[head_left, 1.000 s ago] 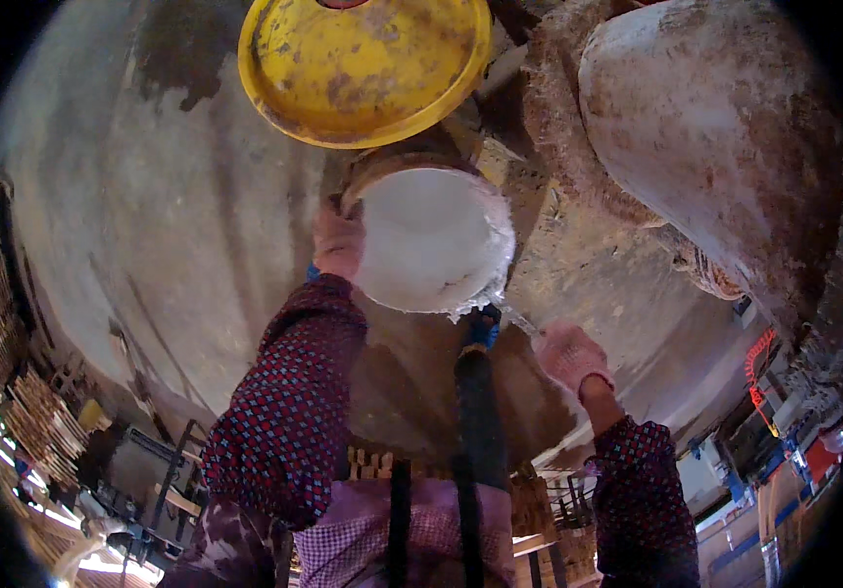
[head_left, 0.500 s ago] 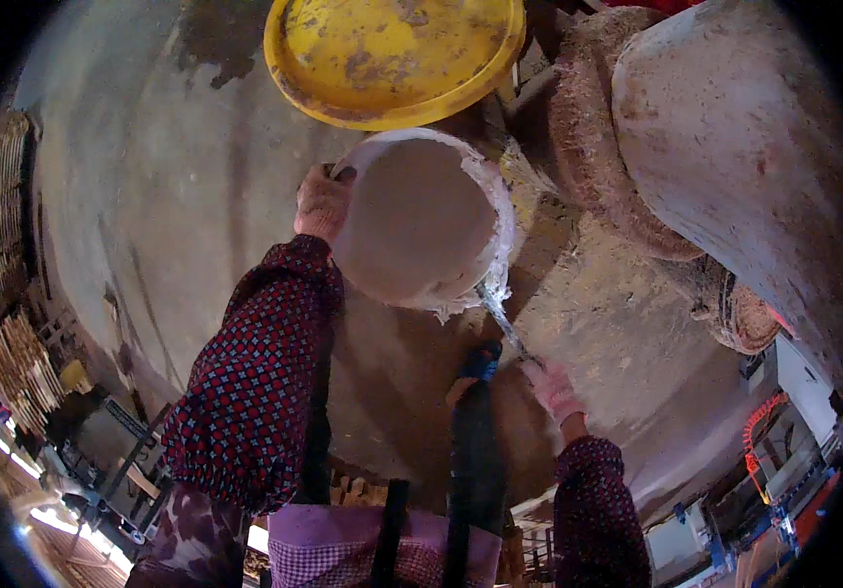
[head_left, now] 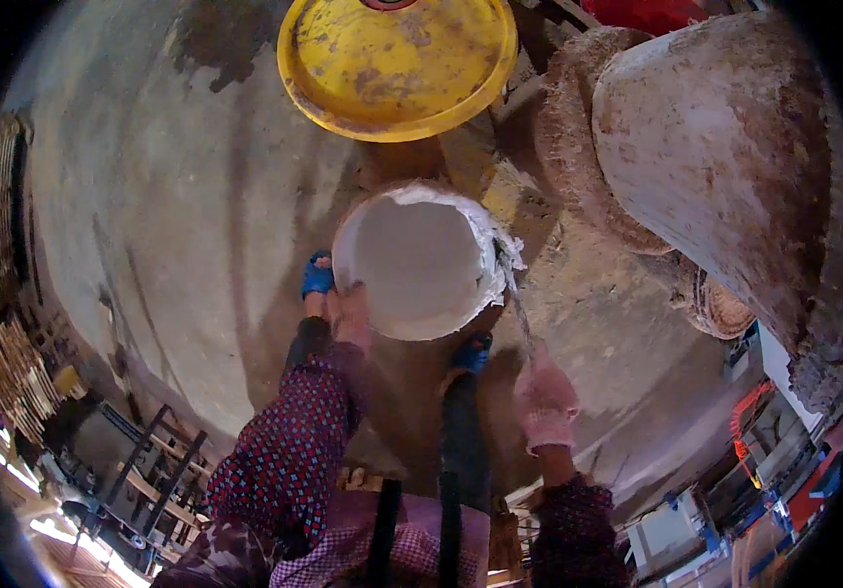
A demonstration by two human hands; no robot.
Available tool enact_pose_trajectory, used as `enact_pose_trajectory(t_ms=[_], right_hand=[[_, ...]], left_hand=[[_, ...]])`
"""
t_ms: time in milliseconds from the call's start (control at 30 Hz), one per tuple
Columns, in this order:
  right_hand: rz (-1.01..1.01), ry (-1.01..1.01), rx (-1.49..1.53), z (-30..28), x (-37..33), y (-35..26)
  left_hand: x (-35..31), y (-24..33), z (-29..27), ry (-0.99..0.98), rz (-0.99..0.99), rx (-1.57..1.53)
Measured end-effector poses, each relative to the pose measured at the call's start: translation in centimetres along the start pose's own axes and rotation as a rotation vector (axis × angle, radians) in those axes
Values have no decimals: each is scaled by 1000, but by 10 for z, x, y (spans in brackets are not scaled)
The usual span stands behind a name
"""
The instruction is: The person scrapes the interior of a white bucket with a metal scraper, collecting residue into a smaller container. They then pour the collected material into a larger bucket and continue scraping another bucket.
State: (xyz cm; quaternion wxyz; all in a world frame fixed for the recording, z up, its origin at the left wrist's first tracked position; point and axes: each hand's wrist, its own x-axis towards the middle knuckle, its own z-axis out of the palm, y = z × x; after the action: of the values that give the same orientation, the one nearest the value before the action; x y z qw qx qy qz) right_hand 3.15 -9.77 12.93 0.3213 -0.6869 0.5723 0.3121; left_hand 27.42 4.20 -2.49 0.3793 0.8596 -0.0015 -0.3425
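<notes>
A round white bucket (head_left: 416, 260) stands on the floor in front of me, filled with a smooth greyish-white liquid. Thick white paste clings to its right rim. My left hand (head_left: 351, 316), in a pale pinkish glove, is at the near-left rim; motion blur hides how its fingers lie. In a pink glove, my right hand (head_left: 546, 400) closes around a thin, stick-like tool (head_left: 520, 316). The tool slants up to the bucket's right rim, where its far end is coated with white paste, so its shape there cannot be made out.
Beyond the bucket is a yellow round lid or tub top (head_left: 397, 69), stained brown. A large whitish, dirt-streaked vessel (head_left: 715, 147) with a rough brown rim leans in at the right. My feet in blue footwear (head_left: 316, 274) flank the bucket's near side. Stacked wood (head_left: 29, 367) lies far left.
The bucket now sits nearer to me. My left hand has moved from its left rim to the near-left rim. My right hand, still on the tool, appears slightly lower and larger.
</notes>
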Motion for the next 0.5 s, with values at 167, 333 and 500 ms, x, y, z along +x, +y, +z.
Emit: enact_pose_trajectory(t_ms=[167,333,500], right_hand=[[-132,157,53,33,-10,2],[114,-239,626,-11,-49,-20],[321,-119,951,-13,-90,-29]], left_hand=[[8,8,-22,-12,254,184],[96,17,-40,-370,407,323],[108,47,-5,-495,475,734]])
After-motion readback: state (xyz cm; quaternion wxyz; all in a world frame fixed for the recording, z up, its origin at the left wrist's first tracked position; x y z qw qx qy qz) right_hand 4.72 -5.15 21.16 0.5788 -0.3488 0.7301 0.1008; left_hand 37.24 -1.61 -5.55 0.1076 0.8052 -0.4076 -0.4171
